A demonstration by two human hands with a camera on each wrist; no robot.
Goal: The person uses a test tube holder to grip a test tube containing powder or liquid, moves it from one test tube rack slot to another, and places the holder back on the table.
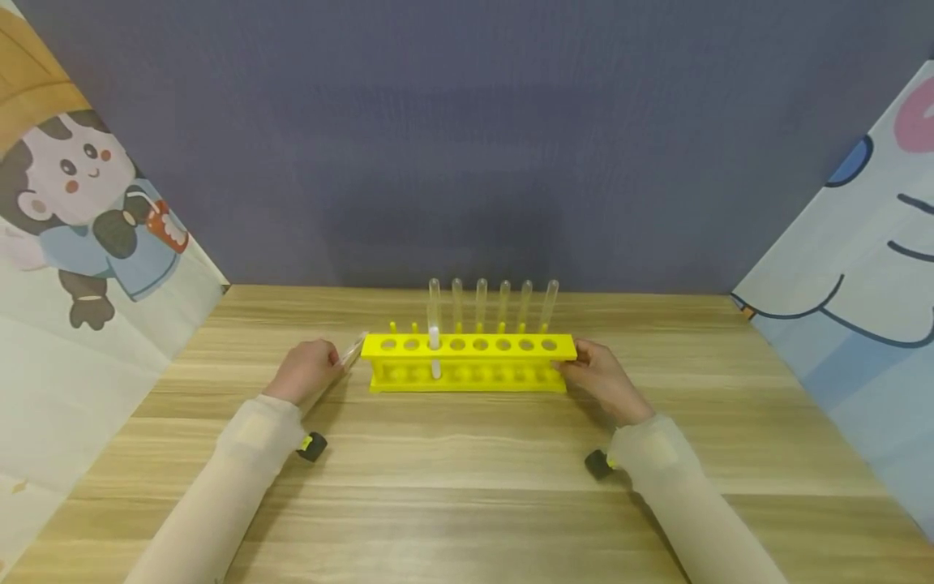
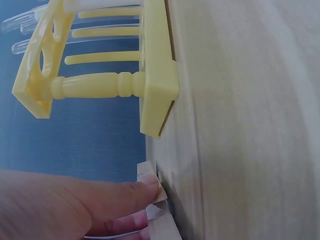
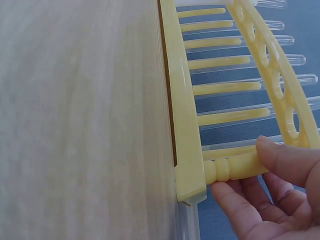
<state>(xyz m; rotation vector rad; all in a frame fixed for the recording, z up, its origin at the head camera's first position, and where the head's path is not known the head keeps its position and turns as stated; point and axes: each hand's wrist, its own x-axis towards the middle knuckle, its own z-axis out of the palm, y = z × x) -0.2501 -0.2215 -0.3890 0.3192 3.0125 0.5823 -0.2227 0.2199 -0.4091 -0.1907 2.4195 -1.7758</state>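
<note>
A yellow test tube rack (image 1: 467, 386) stands on the table. My left hand (image 1: 305, 371) is just left of it and pinches a clear test tube (image 1: 352, 350) between thumb and fingers; the tube is tilted and see-through, hard to make out in the left wrist view. At the other end, my right hand (image 3: 280, 200) grips the rack's end post (image 3: 232, 168), thumb on one side and fingers on the other. Several clear test tubes (image 1: 481, 302) sit upside down on the back pegs. One white tube (image 1: 435, 369) stands in a front hole, third from the left.
Two bare pegs (image 1: 414, 328) show at the rack's back left. The wood-grain table (image 1: 452, 487) reaches back to a dark blue panel (image 1: 467, 162). Cartoon-printed cloths (image 1: 95, 219) hang at both sides.
</note>
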